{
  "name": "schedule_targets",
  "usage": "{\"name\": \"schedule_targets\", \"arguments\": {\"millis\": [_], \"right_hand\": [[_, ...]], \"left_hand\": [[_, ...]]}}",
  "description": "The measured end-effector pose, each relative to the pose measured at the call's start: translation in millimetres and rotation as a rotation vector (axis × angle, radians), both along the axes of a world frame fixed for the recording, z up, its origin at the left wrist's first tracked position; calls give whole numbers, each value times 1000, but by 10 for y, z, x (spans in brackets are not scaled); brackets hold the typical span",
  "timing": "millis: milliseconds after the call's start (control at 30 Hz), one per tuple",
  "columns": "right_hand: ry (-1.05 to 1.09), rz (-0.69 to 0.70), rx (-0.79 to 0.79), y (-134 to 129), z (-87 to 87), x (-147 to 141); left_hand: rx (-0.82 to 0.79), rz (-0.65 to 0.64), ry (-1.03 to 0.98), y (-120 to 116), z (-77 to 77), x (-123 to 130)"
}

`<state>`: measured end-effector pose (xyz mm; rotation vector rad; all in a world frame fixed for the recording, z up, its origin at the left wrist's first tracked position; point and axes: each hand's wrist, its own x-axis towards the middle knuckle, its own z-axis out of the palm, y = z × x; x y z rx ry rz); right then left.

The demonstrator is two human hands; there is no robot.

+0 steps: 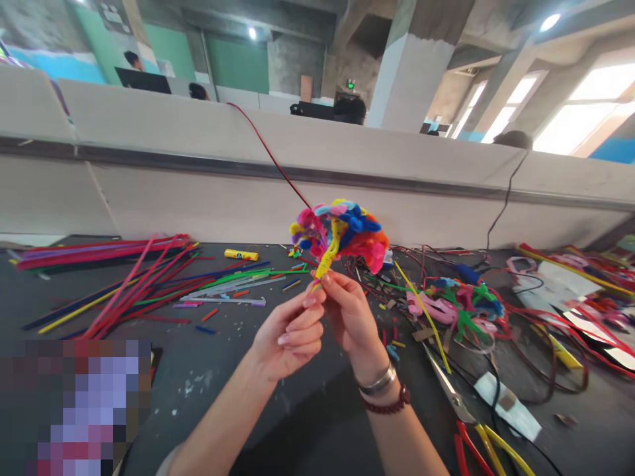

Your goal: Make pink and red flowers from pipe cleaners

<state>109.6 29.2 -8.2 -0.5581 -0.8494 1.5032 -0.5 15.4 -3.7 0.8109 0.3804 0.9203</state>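
Pipe-cleaner flower bunch (342,231) stands upright above the tabletop (208,396), its yellow chenille stem (328,254) pinched near the base between the closed fingers (323,281) of the left hand (290,334) and right hand (350,317), a steady, close two-handed grip.

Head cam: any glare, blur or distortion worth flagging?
Head view: windows blown out at upper right; the pipe-cleaner bunch, left hand and right hand look sharp, without visible motion blur; wide-angle distortion bends the low wall; a pixelated patch hides the lower left corner.
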Motion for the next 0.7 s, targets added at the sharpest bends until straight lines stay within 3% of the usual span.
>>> {"name": "schedule_targets", "arguments": {"millis": [67,200,267,367,500,567,633,700], "right_hand": [[-99,-56,63,-5,28,50],[-272,-161,100,37,-1,101],[-283,-151,79,58,-27,100],[-212,-64,39,73,-58,87],[-21,40,7,52,-66,41],[40,46,-28,28,-46,12],[53,52,-65,9,-16,-2],[28,38,-59,6,7,6]], "left_hand": [[105,44,157,-6,22,0],[510,441,731,-20,84,-27],[632,542,892,-27,104,-45],[515,442,725,-38,123,-61],[45,113,179,-76,137,-48],[-126,63,-38,-92,127,-27],[-159,67,-118,-85,107,-16],[-24,96,32,-53,91,-29]]}}
